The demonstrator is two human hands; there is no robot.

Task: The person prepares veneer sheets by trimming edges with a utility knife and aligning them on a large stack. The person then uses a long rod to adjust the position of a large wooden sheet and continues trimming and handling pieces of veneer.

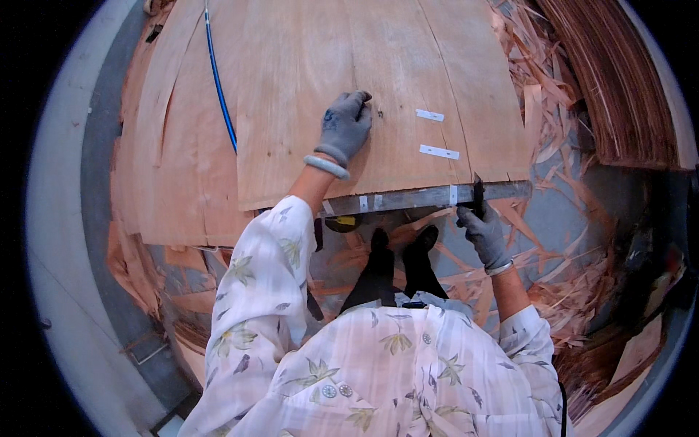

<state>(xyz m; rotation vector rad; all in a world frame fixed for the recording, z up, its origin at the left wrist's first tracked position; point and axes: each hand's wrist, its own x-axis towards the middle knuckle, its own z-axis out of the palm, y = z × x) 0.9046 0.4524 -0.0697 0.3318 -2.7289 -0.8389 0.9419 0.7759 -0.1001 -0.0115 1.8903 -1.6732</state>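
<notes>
A pale wood veneer sheet [393, 65] lies over the bench, with a long crack running down its right part. My left hand [344, 130], in a grey glove, rests on the middle of the sheet, fingers loosely bent and thumb apart, holding nothing. By the sheet's near right edge, my gloved right hand [483, 234] is closed round a dark-bladed knife [478, 194], blade pointing up beside the crack's end. Two white tape strips, an upper one [429, 115] and a lower one [439, 151], lie left of the crack. A grey metal edge [408, 199] shows below the sheet.
A blue hose [218, 80] hangs down onto the veneer at left. Torn veneer scraps [542, 95] litter the floor right of the bench and round my feet. A stack of brown veneer [619, 80] stands at far right. Something round, yellow and black [342, 222] sits under the edge.
</notes>
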